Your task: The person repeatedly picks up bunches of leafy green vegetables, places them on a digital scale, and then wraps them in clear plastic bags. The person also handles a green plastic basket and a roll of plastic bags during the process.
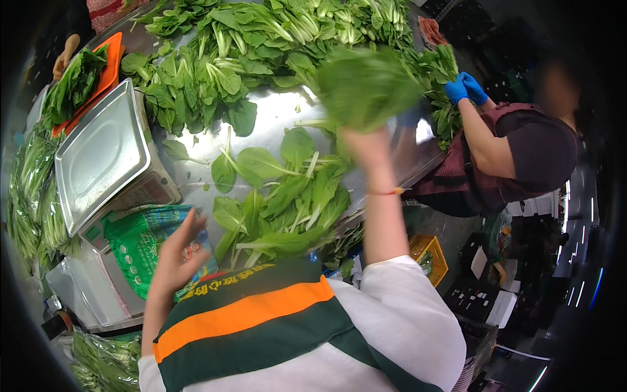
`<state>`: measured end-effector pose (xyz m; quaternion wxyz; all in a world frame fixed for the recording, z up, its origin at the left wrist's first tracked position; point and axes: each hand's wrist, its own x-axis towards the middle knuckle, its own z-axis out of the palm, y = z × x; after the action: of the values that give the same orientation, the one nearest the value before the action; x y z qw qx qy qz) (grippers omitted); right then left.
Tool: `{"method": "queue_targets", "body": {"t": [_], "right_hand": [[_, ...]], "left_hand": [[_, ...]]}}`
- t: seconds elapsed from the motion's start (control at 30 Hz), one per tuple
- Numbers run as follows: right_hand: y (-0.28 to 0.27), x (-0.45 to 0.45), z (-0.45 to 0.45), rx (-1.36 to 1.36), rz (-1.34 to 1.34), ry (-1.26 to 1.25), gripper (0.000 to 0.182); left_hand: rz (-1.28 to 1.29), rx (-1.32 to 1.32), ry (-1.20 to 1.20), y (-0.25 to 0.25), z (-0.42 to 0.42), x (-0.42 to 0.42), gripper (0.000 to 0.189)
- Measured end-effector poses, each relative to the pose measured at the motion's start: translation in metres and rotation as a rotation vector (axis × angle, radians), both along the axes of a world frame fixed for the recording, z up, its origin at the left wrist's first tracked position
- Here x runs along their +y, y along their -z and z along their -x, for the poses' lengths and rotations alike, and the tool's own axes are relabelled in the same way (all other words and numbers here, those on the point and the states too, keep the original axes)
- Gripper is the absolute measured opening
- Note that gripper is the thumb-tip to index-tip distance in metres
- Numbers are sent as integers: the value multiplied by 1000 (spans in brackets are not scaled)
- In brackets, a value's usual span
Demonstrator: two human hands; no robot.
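My right hand [363,142] grips a bunch of leafy greens [367,85], both blurred by motion, above the metal table [267,105]. My left hand [179,257] is raised with its fingers apart and nothing in it. Behind it lies a green printed plastic bag [132,245], beside the weighing scale. Loose green leaves [294,196] with pale stalks are spread on the table between my hands. Beyond them, a long heap of leafy greens [274,34] covers the table's far side.
A scale with a metal pan [105,152] stands at the left, near an orange tray [113,63] holding greens. Bagged greens [36,191] lie along the left edge. At the right, a co-worker's blue-gloved hands [463,88] hold greens. A yellow crate [431,257] sits below the table.
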<state>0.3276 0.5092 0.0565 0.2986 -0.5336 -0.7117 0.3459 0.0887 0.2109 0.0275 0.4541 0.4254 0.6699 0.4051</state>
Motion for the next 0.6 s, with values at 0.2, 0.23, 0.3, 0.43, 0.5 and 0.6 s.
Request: {"method": "queue_targets", "body": {"t": [0.2,0.23,0.3,0.43,0.5,0.6], "right_hand": [[39,-171,145,188,-467,-692,81],[31,-182,146,265,-266,-838,91],[23,-189,150,625,149,-989,95],[51,-184,164,203,232,-1331,68],[70,-180,170,151,253,-1571,54],[72,-182,181,473,712,-1475,47]], "left_hand": [[-188,-732,-714,36,-18,37,66],[-370,-704,-719,37,3,27,60],[-546,-469,-443,19,29,-6,56],[-251,-47,-247,21,47,-58,56],[-14,54,-318,64,47,-76,56],[47,132,-474,91,48,-86,56]]}}
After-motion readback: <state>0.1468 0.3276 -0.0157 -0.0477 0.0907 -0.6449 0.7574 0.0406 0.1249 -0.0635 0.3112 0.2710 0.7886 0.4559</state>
